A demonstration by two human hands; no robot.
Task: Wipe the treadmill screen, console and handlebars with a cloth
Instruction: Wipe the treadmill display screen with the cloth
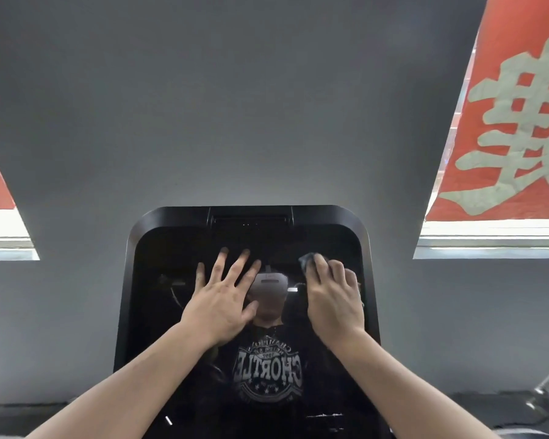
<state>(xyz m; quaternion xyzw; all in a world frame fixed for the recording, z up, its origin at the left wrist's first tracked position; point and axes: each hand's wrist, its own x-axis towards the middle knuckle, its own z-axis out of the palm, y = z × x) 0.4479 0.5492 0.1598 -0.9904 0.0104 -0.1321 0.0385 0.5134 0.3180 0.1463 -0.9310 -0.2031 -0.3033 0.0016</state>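
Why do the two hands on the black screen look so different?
The left hand lies flat with its fingers spread wide, while the right hand has its fingers close together and bent. The left hand holds nothing, but the right hand presses a dark cloth that peeks out past its fingertips. The left hand sits nearer the middle of the screen, the right hand nearer its right edge. Both touch the screen's upper part.

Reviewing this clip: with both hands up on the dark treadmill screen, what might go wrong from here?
1. The bare left hand lies spread flat on the glossy screen, so it may leave fresh prints on glass being cleaned.
2. The cloth is bunched small under the right hand, so bare fingers may drag on the glass and coverage may be patchy.
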